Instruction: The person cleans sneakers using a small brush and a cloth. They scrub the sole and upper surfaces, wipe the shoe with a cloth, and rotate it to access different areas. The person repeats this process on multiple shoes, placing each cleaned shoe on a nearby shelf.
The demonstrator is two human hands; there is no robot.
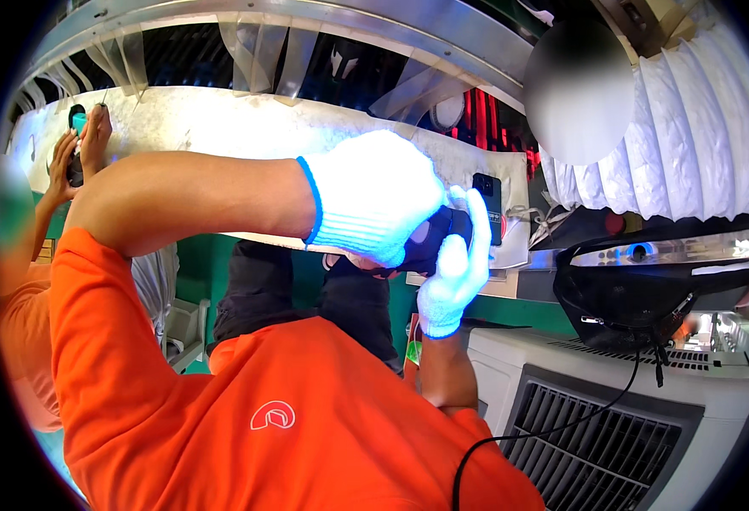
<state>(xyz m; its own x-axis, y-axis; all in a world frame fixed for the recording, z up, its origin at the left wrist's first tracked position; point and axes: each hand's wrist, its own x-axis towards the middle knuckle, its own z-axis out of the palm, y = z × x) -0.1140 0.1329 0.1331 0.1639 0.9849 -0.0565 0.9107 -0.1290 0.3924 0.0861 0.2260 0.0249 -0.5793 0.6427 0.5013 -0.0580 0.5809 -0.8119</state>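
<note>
Both of my hands wear white knit gloves with blue cuffs and meet over a black, shoe-like item point(432, 242). My left hand point(381, 194) is wrapped over its left side, back of the glove up; the fingertips are hidden. From the right, my right hand point(458, 271) grips the same item, with thumb and fingers curving up along its side. Much of the item is covered by the gloves, so its exact kind is hard to make out. A dark phone point(487, 194) lies on the pale work surface just beyond my right hand.
A pale bench point(221, 128) runs under a metal-framed machine with clear strip curtains point(253, 53) and red-glowing bars point(483, 119). At left a co-worker's hands point(80, 153) hold a dark and turquoise object. A white ribbed duct point(689, 128), black bag point(625, 298) and grey vented unit point(596, 434) stand right.
</note>
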